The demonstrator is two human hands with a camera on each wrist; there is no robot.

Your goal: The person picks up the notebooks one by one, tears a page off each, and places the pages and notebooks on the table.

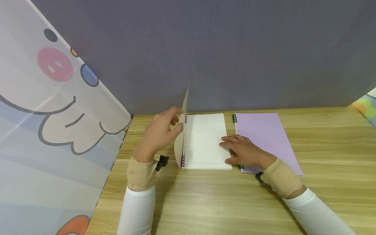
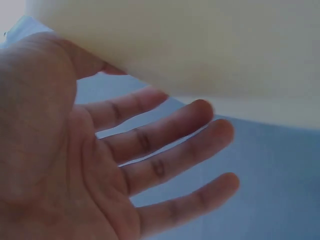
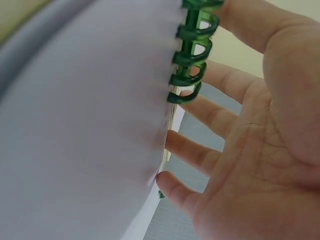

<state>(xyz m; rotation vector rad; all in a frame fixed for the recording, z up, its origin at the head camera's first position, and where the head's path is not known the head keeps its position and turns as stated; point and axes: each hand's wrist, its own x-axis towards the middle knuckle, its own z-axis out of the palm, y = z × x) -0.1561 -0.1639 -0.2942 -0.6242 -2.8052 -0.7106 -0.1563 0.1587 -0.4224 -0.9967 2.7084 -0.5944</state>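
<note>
A spiral notebook (image 1: 205,140) with purple rings lies open on a lined page, its cover (image 1: 184,104) standing nearly upright along the left side. My left hand (image 1: 160,132) is at that cover's outer face. In the left wrist view, the fingers (image 2: 175,130) are spread and slightly bent below the pale cover, and part of the thumb is hidden behind it. My right hand (image 1: 243,150) rests with extended fingers at the lined page's right edge, its wrist over a lilac notebook (image 1: 261,129). The lilac notebook's green rings (image 3: 189,55) are close to the fingers in the right wrist view.
Both notebooks lie on a wood-grain table (image 1: 194,199). A grey-blue panel (image 1: 223,58) rises behind the table's far edge. A wall with cartoon pictures (image 1: 58,107) borders the left side, and a patterned strip (image 1: 367,107) shows at the far right.
</note>
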